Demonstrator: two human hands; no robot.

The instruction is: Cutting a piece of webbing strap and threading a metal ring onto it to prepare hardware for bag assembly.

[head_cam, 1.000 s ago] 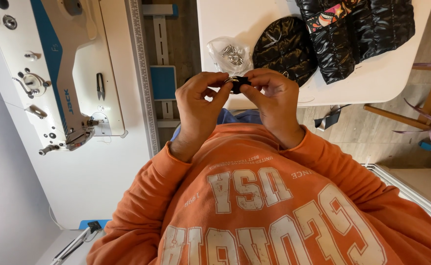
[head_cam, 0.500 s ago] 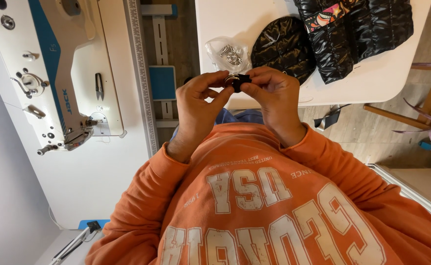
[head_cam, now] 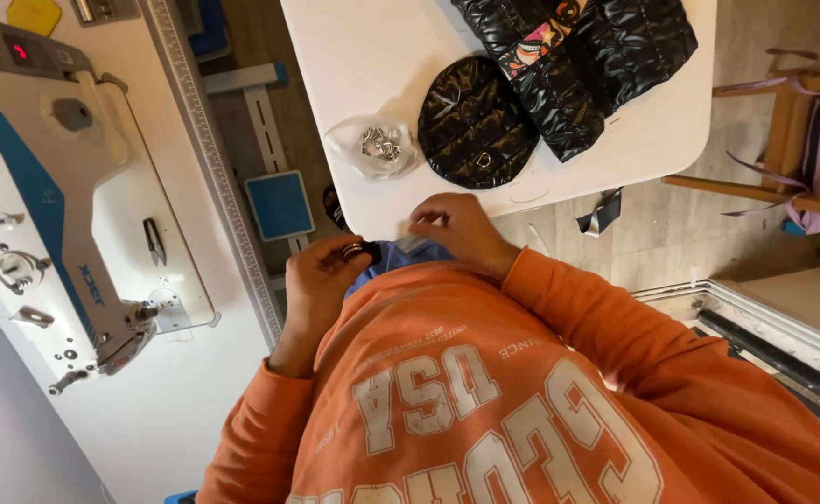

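Observation:
My left hand [head_cam: 321,280] is closed around a small black piece with metal parts [head_cam: 358,252], held close to my chest over the orange sweatshirt. My right hand [head_cam: 455,229] is apart from it, near the edge of the white table [head_cam: 354,56], fingers curled; whether it pinches anything I cannot tell. A clear plastic bag of small metal fittings [head_cam: 377,147] lies on the table just beyond my hands. Next to the bag sits a round black quilted piece [head_cam: 475,121], with a larger black quilted garment [head_cam: 587,56] behind it.
A white and blue sewing machine [head_cam: 64,215] stands on a white worktable at the left, with a ruler strip [head_cam: 209,159] along its edge. A blue pedal [head_cam: 280,205] lies on the floor between the tables. A wooden chair [head_cam: 792,140] stands at the right.
Both hands have come down from in front of me toward my chest and separated. The black piece stays in my left hand; my right hand has moved off to the right.

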